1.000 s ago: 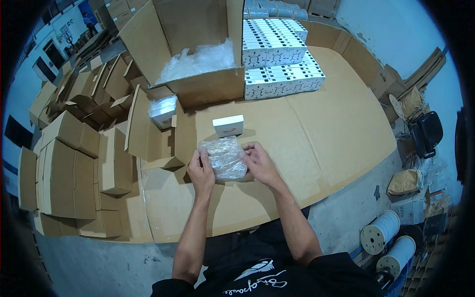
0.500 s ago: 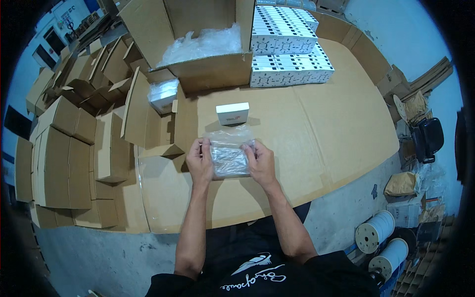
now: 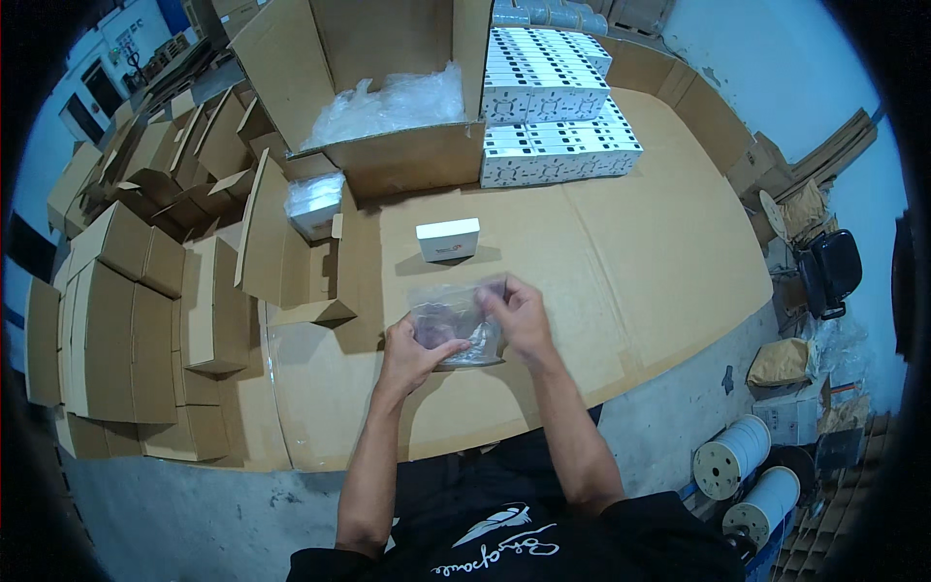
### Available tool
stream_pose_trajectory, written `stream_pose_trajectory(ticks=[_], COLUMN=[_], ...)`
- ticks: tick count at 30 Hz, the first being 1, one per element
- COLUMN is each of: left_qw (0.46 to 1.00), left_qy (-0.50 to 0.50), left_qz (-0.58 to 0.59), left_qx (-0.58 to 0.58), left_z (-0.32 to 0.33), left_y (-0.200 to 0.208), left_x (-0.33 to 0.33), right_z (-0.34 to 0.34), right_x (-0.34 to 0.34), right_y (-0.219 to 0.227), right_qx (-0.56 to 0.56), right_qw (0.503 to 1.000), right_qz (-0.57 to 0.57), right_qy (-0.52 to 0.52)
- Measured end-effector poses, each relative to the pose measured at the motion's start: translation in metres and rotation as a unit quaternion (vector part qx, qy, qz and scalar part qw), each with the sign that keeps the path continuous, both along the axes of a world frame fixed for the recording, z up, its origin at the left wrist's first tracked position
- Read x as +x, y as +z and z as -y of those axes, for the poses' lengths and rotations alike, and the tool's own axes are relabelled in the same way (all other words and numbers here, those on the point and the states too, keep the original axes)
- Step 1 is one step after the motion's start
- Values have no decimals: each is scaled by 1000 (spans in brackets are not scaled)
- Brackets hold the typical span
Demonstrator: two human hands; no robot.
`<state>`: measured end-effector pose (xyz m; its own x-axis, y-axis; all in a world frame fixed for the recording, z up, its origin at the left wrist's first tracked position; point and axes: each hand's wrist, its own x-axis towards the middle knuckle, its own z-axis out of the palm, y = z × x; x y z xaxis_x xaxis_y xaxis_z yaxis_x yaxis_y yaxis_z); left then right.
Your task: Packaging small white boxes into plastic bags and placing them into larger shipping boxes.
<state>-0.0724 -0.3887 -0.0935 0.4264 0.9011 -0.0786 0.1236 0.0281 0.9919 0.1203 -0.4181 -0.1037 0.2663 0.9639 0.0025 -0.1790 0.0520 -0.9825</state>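
Observation:
A clear plastic bag (image 3: 448,318) lies between my hands, just above the cardboard-covered table. My left hand (image 3: 412,357) grips its lower left side, thumb stretched across the front. At the upper right, my right hand (image 3: 521,318) pinches the bag near its mouth with thumb and fingers. Beyond the bag a small white box (image 3: 448,241) stands on the cardboard. To the left, an open brown carton (image 3: 328,308) contains white boxes in plastic wrap (image 3: 315,206).
A large open carton (image 3: 412,160) with a heap of clear plastic bags (image 3: 388,105) stands at the back. Stacked white boxes (image 3: 558,155) sit to its right. Several brown cartons (image 3: 107,330) crowd the left side. Cable spools (image 3: 732,456) are on the lower right.
My left hand has slid down the bag's side and its thumb now reaches across the front. My right hand has moved slightly right, and the bag has tilted. The whole view has shifted slightly.

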Motion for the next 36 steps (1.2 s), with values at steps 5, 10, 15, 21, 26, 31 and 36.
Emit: stream_pose_trajectory(ticks=[5, 10, 15, 21, 26, 31, 36], left_qw=[999, 999, 998, 992, 989, 991, 989], left_qy=[-10, 4, 7, 14, 39, 33, 35], left_qz=[-42, -15, -19, -82, -60, -46, -41], left_qx=[17, 47, 56, 99, 125, 120, 135], left_z=[-2, -1, -2, -3, -4, -6, -5], left_y=[2, -3, -5, -3, -8, -12, 1], left_x=[0, 0, 1, 2, 1, 1, 4], right_z=[-15, -10, -10, -20, -45, -59, -63], right_x=[22, 13, 8, 3, 0, 8, 12], right_y=[57, 78, 66, 86, 106, 100, 95], right_qx=[70, 224, 243, 160, 5, 68, 185], right_qw=[994, 824, 738, 778, 789, 758, 752], right_qz=[37, 521, 628, 584, 516, 495, 485], right_qy=[-80, 8, 35, 168, 334, 419, 406])
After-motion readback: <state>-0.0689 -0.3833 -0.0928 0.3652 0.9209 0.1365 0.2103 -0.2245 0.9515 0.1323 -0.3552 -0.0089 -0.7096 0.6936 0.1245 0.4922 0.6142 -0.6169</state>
